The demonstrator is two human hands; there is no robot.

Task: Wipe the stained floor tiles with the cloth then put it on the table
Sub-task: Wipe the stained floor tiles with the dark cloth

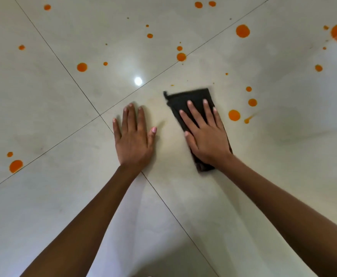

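The dark cloth [191,100] is pressed flat under the right hand [205,136]; the left hand [134,139] is spread, released, on the stained floor tiles [43,96].

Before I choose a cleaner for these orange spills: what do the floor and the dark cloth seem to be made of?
Floor tiles: pale, glossy, likely glazed ceramic or porcelain; a sharp light reflection and thin grout lines show it. Cloth: black, matte, soft textile, possibly microfibre or cotton; it lies folded flat under the right hand, edges blurred.
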